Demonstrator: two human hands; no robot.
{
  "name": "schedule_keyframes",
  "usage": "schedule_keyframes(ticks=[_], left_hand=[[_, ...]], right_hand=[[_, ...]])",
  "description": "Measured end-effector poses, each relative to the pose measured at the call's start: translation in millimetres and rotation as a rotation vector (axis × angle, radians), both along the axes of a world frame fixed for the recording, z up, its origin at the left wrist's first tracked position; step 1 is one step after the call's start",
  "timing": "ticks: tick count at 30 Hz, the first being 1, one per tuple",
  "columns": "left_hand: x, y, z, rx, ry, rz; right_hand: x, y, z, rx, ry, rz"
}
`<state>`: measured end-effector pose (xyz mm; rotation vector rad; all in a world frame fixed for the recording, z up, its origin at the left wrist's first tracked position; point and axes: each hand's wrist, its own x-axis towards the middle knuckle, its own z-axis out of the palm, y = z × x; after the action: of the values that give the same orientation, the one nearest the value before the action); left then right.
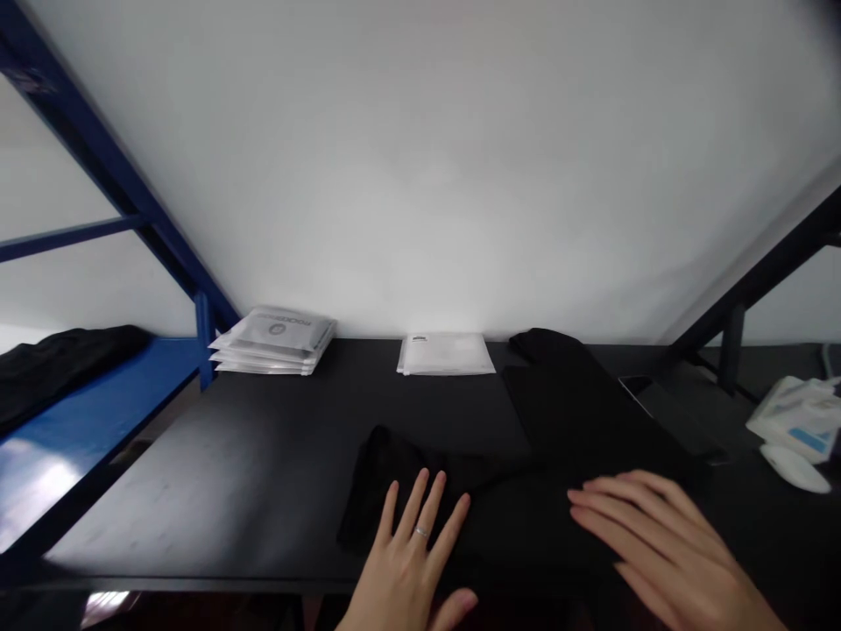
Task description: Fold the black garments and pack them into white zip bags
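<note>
My left hand [411, 561], with a ring on one finger, lies spread on a piece of black cloth [378, 473] near the front edge of the black table. Its fingers are stretched out and apart. To the right, my right hand [657, 535] is held palm down with fingers extended. Whether it touches the dark fabric beneath it is hard to tell. Beyond it a larger folded black garment [571, 403] lies across the right part of the table. Black on black hides where the cloths end.
A stack of white packets [269, 342] stands at the back left. Another flat white packet [447, 353] lies at the back middle. At the right are a white box [798, 416] and a white mouse [795, 467]. Blue frame bars [131, 184] rise on the left, beside a blue surface [124, 377].
</note>
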<state>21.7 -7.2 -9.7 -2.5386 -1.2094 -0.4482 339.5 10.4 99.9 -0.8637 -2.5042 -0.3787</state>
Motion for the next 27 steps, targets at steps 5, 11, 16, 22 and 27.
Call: schedule_keyframes(ticks=[5, 11, 16, 22, 27], left_hand=[[43.3, 6.7, -9.3, -0.044, -0.091, 0.008], [74.6, 3.1, -32.5, -0.038, -0.075, -0.04], [74.5, -4.2, -61.4, -0.009, -0.124, 0.022], [62.4, -14.4, -76.1, 0.197, -0.355, -0.054], [37.1, -19.6, -40.8, 0.214, -0.334, -0.132]], right_hand=[[-42.9, 26.6, 26.0, 0.162, 0.092, -0.037], [-127.2, 61.8, 0.0, 0.18, -0.15, 0.313], [-147.3, 53.9, -36.6, 0.008, -0.211, 0.4], [-113.9, 30.0, -34.6, -0.252, -0.107, 0.197], [-90.1, 17.2, -46.2, -0.191, 0.013, 0.023]])
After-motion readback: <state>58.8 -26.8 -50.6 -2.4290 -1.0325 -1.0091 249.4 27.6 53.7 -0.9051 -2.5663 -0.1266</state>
